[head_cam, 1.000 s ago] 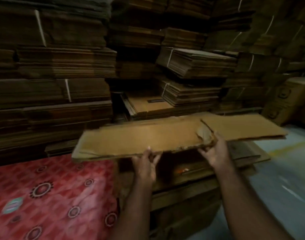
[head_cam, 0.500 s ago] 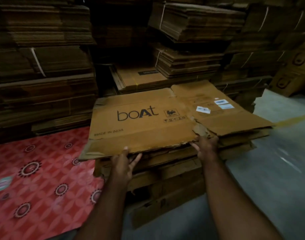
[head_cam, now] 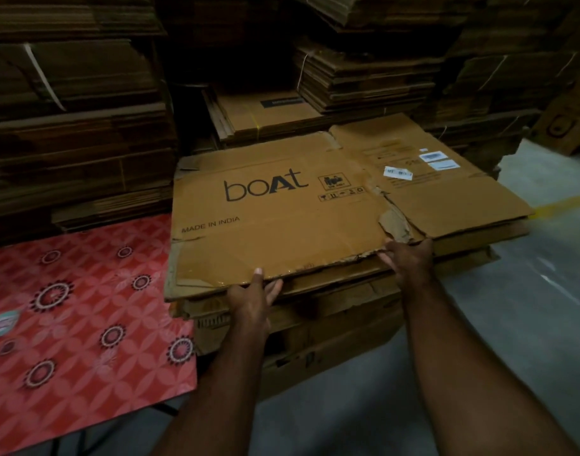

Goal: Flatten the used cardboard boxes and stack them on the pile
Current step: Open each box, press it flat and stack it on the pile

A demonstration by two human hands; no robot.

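Observation:
A flattened brown box [head_cam: 282,225] printed "boAt" and "MADE IN INDIA" lies on top of a low pile of flat cardboard [head_cam: 331,324]. White labels sit on its right panel, and its near edge is torn at the middle. My left hand [head_cam: 254,296] grips the near edge, thumb on top and fingers underneath. Over at the torn spot, my right hand [head_cam: 408,258] holds the same edge with its fingers curled under the sheet.
Tall stacks of strapped flat cardboard [head_cam: 78,126] wall the back and left. A lower bundle [head_cam: 265,113] sits right behind the pile. A red patterned mat [head_cam: 78,324] covers the floor at left. Grey concrete floor [head_cam: 528,307] with a yellow line lies at right.
The box, held up nearly level a second ago, has come down flat onto the pile. Both hands have stayed on its near edge and my view has tipped downward.

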